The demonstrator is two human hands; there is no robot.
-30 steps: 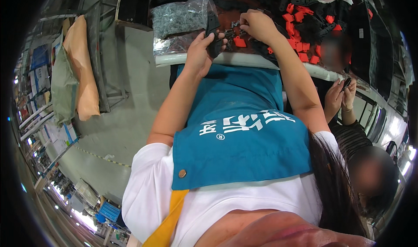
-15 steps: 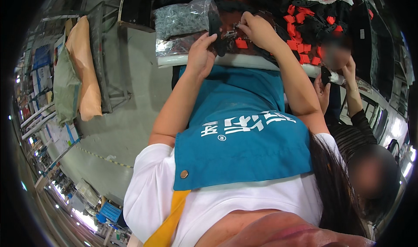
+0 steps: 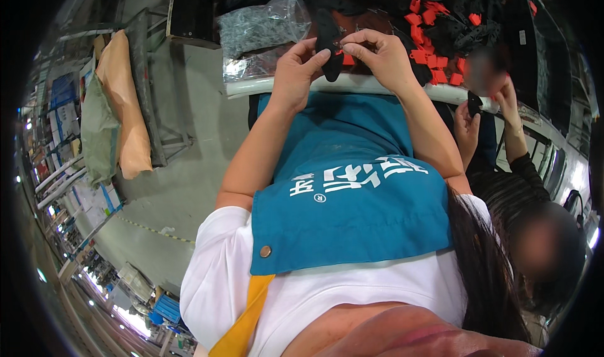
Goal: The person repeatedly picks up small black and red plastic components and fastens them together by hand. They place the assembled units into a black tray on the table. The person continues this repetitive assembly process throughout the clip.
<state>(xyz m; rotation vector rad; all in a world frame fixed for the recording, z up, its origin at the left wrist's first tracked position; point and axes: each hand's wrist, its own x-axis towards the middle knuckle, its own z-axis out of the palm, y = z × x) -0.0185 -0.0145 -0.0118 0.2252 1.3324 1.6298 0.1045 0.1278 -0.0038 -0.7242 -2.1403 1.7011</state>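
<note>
My left hand (image 3: 294, 72) grips a long, narrow black plastic part (image 3: 328, 31) upright over the near edge of the workbench, thumb on its face. Against the part's right side, my right hand (image 3: 384, 58) has its thumb and forefinger pinched together; what lies between the fingertips is too small to make out. Just behind and below those fingers, a red plastic piece (image 3: 348, 60) rests on the bench's brown surface.
Left on the bench lies a clear bag of small greyish parts (image 3: 261, 31). Several red pieces (image 3: 434, 61) and black parts (image 3: 469, 39) are heaped right. A white rounded bar (image 3: 251, 86) edges the bench. A co-worker's hand (image 3: 465, 127) holds another black part at the right.
My right hand has come from the small metal pieces on the bench to the black part's side. My left hand has shifted slightly right, tilting the part.
</note>
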